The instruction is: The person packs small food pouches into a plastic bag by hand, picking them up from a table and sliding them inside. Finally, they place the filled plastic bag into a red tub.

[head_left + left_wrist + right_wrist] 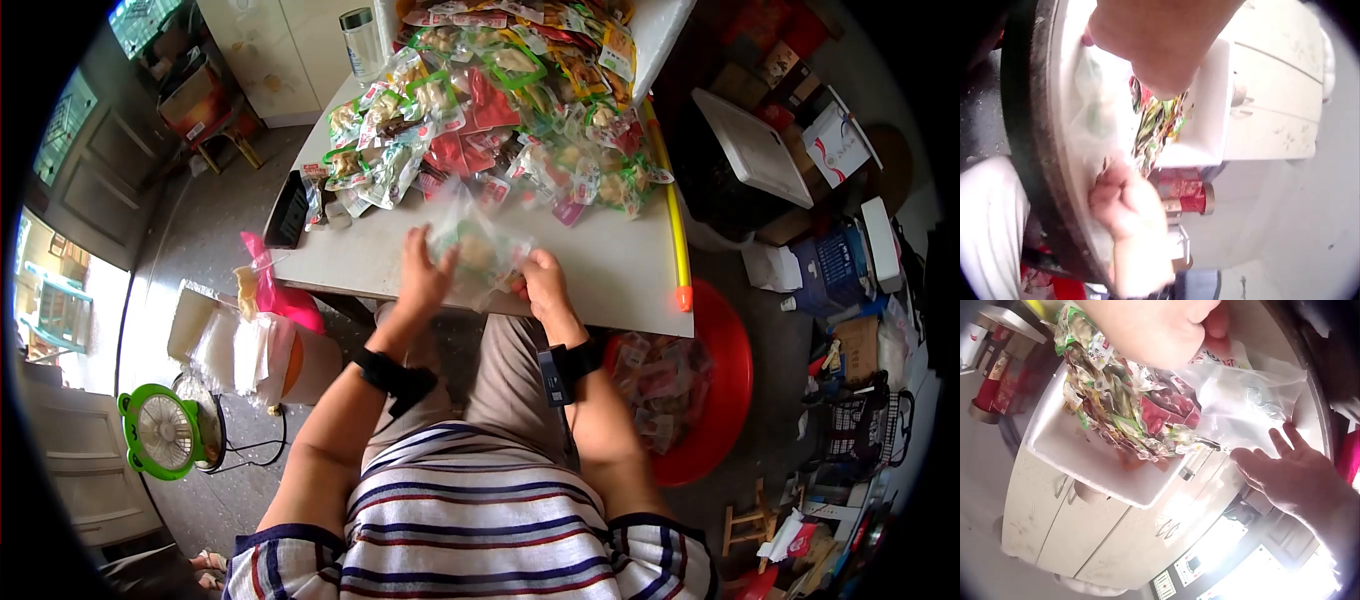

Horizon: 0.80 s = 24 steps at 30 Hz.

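A clear plastic bag [470, 245] with a few small packets inside lies at the table's near edge, between both hands. My right hand [548, 285] pinches the bag's right side, fingers curled against the thumb. On the other side, my left hand [425, 275] has its fingers spread beside the bag; the right wrist view shows this left hand [1294, 465] with fingertips right at the plastic. Just beyond the bag is a large heap of small snack packets [480, 120], green, red and yellow, spilling from a white foam box [665, 45].
A yellow stick [672, 210] runs along the table's right side. At left on the table lies a black tray-like object [289, 210]; a glass jar [361, 45] stands behind. Below right is a red basin [725, 380] of packets. A green fan [160, 430] stands on the floor at left.
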Each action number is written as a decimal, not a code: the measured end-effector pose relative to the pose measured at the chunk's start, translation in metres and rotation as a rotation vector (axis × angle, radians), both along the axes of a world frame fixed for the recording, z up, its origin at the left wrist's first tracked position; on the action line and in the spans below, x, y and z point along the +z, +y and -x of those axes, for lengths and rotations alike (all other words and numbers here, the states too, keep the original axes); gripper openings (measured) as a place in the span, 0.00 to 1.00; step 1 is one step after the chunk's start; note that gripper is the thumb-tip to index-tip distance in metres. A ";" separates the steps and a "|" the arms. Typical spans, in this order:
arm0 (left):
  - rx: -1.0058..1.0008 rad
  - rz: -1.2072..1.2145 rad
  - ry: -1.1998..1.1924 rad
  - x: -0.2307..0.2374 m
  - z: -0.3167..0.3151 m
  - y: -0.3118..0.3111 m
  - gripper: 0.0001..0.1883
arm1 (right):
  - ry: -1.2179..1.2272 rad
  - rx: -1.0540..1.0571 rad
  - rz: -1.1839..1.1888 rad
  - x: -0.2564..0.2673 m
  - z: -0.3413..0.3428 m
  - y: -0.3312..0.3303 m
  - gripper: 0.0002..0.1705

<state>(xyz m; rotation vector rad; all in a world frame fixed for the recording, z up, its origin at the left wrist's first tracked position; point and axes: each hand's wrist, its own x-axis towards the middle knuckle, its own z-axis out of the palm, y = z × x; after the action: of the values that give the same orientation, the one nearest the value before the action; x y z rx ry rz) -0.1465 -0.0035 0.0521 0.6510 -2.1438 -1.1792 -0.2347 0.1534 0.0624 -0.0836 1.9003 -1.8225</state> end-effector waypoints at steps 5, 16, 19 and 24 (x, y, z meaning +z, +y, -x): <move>0.161 0.232 -0.074 0.014 0.002 -0.058 0.25 | 0.089 0.021 -0.045 0.011 -0.004 -0.002 0.09; -0.259 0.689 -0.436 0.009 -0.029 -0.012 0.27 | 0.517 0.078 -0.225 -0.003 0.002 -0.009 0.08; -0.274 0.679 -0.423 0.011 -0.029 -0.013 0.26 | 0.060 -0.080 0.068 0.006 0.006 -0.024 0.07; -0.262 0.643 -0.434 0.017 -0.030 -0.012 0.25 | 0.008 0.135 0.005 0.015 0.005 -0.041 0.08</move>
<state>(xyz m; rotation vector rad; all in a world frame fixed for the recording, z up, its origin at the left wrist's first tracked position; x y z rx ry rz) -0.1170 -0.0154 0.0696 0.3553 -2.8393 -0.4125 -0.2396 0.1122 0.0774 -0.2160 1.8481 -1.7391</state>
